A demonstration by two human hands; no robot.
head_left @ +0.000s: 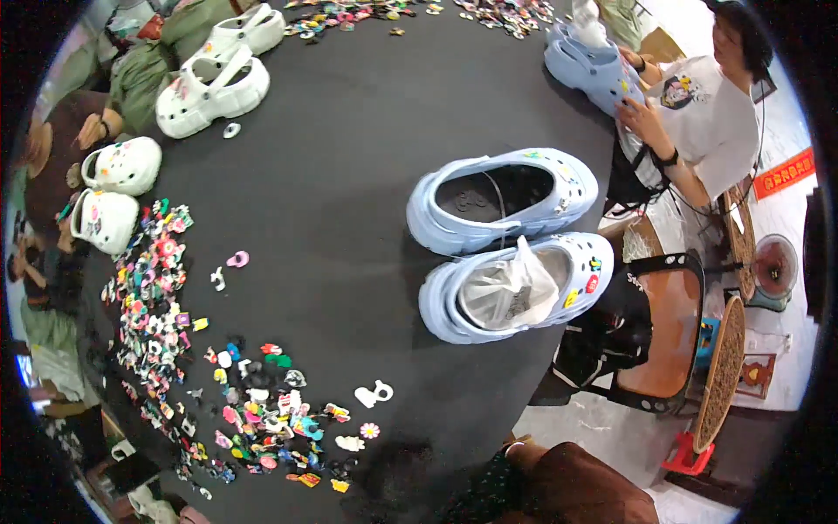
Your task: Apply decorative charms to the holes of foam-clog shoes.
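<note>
The black table (314, 175) fills most of the view, and at its upper right a co-worker (716, 122) has both hands (644, 120) on raised light blue clogs (602, 79); a loosened grip could drop them, held as they are by the rim. The wearer's left hand and right hand do not show, so whether they are wide, narrow or holding anything cannot be told. The other blue pair (471, 237) lies right of centre, toes near the table's edge, where a passing elbow could knock it over. The crumpled white wrapping (524, 288) in the nearer clog might catch on a charm and tug it loose, while a dragged sleeve could scatter the heaped charms (157, 306) or mix them. By count, from large to small: one table; one co-worker at the right; one brown-seated chair (663, 327); two blue clogs lying on the table and apparently two more held; four white clogs (205, 105), two at the upper left and two below them; one wrapping in the nearer clog; about four heaps of charms, too many to number singly; and, lying apart, one pink charm (237, 258) and one flower charm (370, 430)
</note>
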